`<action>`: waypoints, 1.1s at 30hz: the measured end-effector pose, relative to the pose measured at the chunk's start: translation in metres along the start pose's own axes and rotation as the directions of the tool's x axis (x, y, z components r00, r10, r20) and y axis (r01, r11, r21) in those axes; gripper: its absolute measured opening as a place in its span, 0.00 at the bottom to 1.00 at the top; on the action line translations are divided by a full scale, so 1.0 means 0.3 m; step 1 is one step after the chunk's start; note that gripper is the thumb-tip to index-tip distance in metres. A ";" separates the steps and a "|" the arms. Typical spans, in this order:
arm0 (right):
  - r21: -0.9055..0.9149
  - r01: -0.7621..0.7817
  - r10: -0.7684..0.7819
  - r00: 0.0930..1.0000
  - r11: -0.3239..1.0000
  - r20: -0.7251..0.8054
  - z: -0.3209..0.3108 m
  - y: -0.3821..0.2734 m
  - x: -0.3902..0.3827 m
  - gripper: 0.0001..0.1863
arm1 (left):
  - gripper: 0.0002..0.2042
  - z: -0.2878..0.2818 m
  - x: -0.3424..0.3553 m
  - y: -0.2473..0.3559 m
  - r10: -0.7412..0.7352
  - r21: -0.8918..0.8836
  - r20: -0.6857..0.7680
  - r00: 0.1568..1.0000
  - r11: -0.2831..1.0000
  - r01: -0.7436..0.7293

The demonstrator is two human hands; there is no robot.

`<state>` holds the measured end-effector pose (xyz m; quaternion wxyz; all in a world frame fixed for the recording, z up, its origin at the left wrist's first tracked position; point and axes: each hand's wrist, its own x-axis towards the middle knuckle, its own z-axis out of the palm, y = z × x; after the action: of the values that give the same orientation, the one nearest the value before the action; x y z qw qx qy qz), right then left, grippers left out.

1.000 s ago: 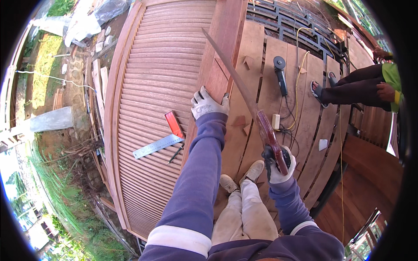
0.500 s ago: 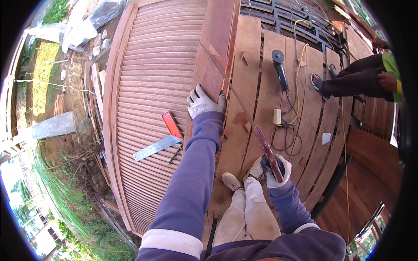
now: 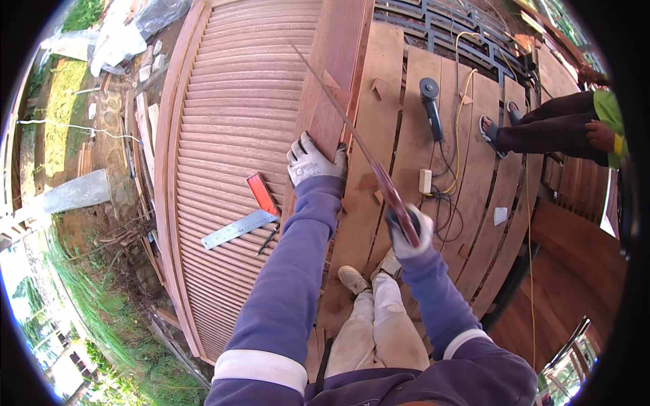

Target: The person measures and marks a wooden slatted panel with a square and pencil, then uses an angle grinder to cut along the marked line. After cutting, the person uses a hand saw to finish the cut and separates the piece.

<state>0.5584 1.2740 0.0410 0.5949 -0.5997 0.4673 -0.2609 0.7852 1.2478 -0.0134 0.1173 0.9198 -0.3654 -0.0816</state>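
Note:
My left hand, in a grey-white glove, grips a reddish wooden board, its fingers over the top and its thumb at the right edge. In my gloved right hand is the reddish-brown handle of a handsaw. The blade shows nearly edge-on and slants up and left across the board. Whether its teeth touch the wood I cannot tell. Left of my left forearm, a try square with a red stock and a dark pencil lie on a slatted wooden panel.
An angle grinder with a cord and a white plug block lies on the plank deck. Small wood offcuts are scattered there. A person in sandals stands at the right. Dark metal grating is at the far side.
My right hand has moved forward and slightly left, pushing the saw farther up across the board. My left hand keeps its grip on the board.

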 end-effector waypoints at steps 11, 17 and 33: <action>-0.131 0.154 -0.158 0.987 0.979 -0.024 0.002 -0.047 0.023 0.03 | 0.43 -0.005 0.014 -0.009 0.015 0.001 -0.004 1.000 1.000 -0.015; -0.152 0.145 -0.148 0.989 0.978 -0.014 -0.002 0.003 -0.079 0.06 | 0.43 -0.010 0.012 -0.021 -0.016 0.047 0.015 1.000 0.999 0.015; -0.072 0.119 -0.125 0.988 0.990 -0.093 -0.029 0.039 -0.164 0.03 | 0.43 -0.028 0.012 -0.006 -0.047 -0.026 0.049 0.998 0.999 0.048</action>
<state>0.5269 1.3143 0.0431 0.5340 -0.6333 0.4665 -0.3101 0.7909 1.2477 -0.0061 0.1190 0.9243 -0.3452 -0.1114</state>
